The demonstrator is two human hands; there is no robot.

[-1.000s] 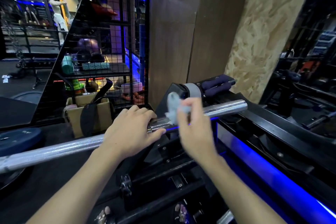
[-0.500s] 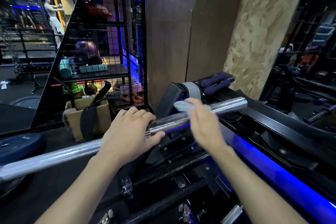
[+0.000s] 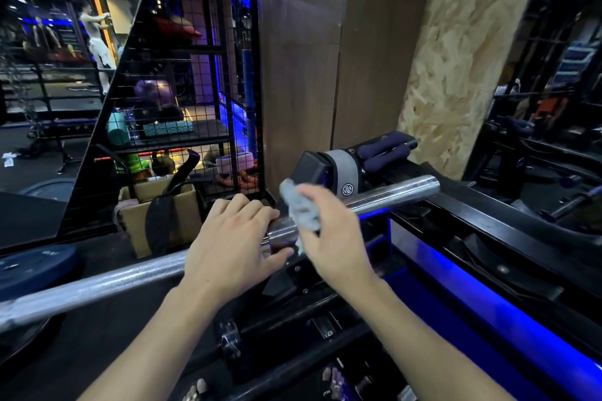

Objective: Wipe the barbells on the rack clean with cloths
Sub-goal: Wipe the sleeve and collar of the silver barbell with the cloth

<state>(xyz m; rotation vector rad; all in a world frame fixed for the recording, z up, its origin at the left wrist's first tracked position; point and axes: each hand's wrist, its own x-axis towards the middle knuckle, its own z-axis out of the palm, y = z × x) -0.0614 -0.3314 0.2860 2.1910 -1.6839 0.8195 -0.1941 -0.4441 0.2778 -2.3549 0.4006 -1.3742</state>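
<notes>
A long chrome barbell runs from the lower left up to its sleeve end at the right, resting on a black rack. My left hand grips the bar where the shaft meets the sleeve collar. Just to its right, my right hand holds a crumpled pale grey cloth against the sleeve. The cloth sticks up above my fingers. The stretch of bar under both hands is hidden.
A black and grey padded bracket sits behind the sleeve. A wire-mesh shelf with gym gear and a cardboard box stand behind left. A dark weight plate lies at left. A blue-lit rack rail runs along the right.
My right hand has slid the cloth back left along the sleeve, close to my left hand, after reaching further right half a second ago. My left hand stays on the bar.
</notes>
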